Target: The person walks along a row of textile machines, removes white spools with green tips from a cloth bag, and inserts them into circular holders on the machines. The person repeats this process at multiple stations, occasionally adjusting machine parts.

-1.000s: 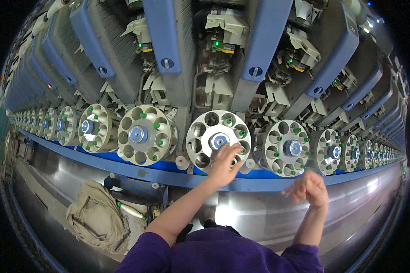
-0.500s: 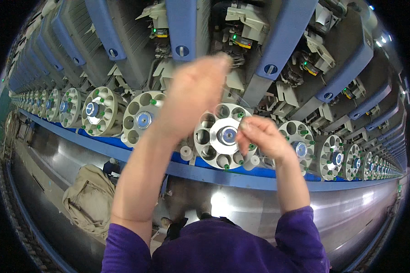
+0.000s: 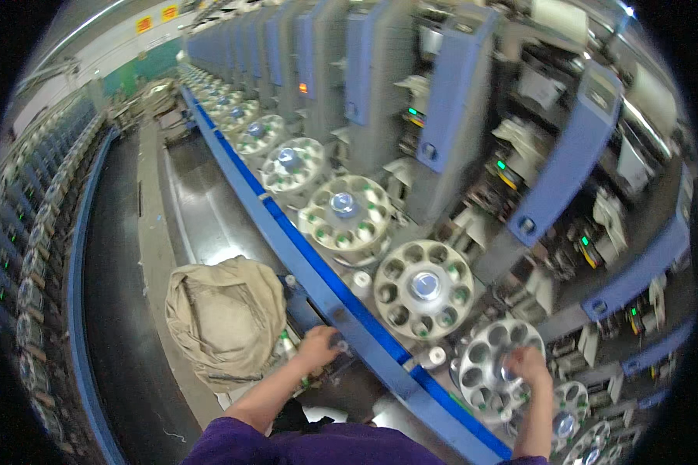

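My left hand (image 3: 316,349) is low over the near side of the machine's blue rail, beside a cloth-lined bin (image 3: 225,318). Its fingers look curled at a small dark piece, too blurred to name. Over the hub of a round bobbin magazine (image 3: 500,333) is my right hand (image 3: 526,366), fingers bent down and partly hidden. The magazine has a ring of round pockets, some with green-tipped bobbins. Left of it stands another round magazine (image 3: 425,285) with several dark, open pockets. A white bobbin or cone (image 3: 436,356) lies between the two, by the rail.
The blue rail (image 3: 287,248) runs diagonally past my front. More magazines (image 3: 344,213) line it, with blue-grey machine columns (image 3: 461,85) behind. Beside the bin, an aisle floor (image 3: 120,232) leads away to another machine row (image 3: 39,256) at left. Small white cones (image 3: 361,280) stand along the rail.
My view has swung left along the row, bringing the aisle in. My left hand has dropped from above the magazine to beside the bin; my right hand is now at a magazine's hub.
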The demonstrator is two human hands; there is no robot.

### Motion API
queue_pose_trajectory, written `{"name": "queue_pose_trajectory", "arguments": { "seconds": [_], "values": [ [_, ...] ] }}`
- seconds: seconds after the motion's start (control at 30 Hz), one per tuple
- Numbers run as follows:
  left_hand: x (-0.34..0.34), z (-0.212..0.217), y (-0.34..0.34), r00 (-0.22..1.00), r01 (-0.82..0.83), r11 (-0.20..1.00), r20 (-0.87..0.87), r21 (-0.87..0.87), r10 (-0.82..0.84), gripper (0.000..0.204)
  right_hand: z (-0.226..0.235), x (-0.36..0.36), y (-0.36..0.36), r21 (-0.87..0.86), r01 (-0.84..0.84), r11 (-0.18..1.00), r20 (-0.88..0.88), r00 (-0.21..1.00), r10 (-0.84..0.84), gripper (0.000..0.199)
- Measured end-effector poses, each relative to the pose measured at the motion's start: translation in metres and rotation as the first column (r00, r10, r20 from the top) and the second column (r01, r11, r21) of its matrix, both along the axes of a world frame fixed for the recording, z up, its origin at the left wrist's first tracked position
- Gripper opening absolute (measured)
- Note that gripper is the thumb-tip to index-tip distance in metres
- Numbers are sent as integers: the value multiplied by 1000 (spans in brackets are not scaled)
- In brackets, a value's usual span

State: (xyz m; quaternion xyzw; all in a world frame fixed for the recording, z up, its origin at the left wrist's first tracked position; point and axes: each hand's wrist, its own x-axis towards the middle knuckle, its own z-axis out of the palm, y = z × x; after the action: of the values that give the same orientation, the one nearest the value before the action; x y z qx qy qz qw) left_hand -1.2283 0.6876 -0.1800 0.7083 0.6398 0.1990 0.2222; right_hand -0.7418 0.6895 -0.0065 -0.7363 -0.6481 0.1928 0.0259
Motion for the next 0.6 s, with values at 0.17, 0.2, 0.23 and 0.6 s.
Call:
{"name": "queue_pose_trajectory", "arguments": {
  "seconds": [0.17,0.2,0.23,0.6],
  "values": [
    [-185,-4,58,876,-468,883,-120,21,467,40,65,-131,71,-199,-145,969,213,959,187,32],
    [-217,3,79,857,-493,865,-124,91,501,39,80,-168,87,-179,-147,973,174,968,178,34],
    [-241,8,97,855,-515,855,-29,54,517,36,89,-210,101,-132,-269,954,126,950,285,41],
    [-431,7,150,823,-568,819,80,82,562,27,29,-550,246,16,-786,617,-386,565,729,35]
  ]
}}
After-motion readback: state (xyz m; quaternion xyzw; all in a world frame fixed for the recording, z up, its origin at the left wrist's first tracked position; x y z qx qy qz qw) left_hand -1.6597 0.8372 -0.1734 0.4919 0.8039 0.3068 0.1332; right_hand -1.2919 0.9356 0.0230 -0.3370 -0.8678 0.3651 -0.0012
